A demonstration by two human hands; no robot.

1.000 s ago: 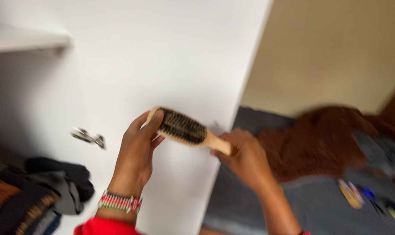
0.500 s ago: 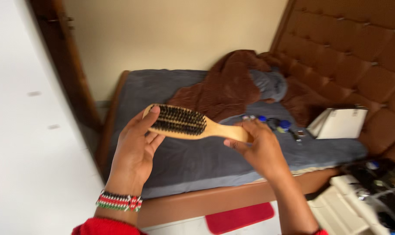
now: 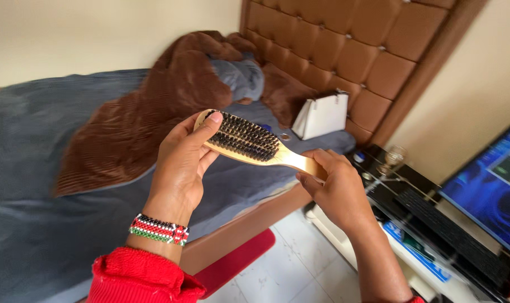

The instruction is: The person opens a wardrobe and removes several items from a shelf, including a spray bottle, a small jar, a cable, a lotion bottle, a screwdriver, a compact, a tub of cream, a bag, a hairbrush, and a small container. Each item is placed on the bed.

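Brush (image 3: 249,138) held level between both hands, as a moment ago: left hand (image 3: 179,168) curled round the bristled head, right hand (image 3: 334,188) closed on the handle. Changed backdrop: bed (image 3: 36,168) behind, wardrobe gone.

A pale wooden brush with black bristles (image 3: 248,140) is seen above a grey bed cover (image 3: 41,224). A brown ribbed blanket (image 3: 137,123), a white handbag (image 3: 322,115) and a tan quilted headboard (image 3: 344,50) are shown. A red sleeve (image 3: 142,278) and a red, white, black and green beaded bracelet (image 3: 158,229) are worn.
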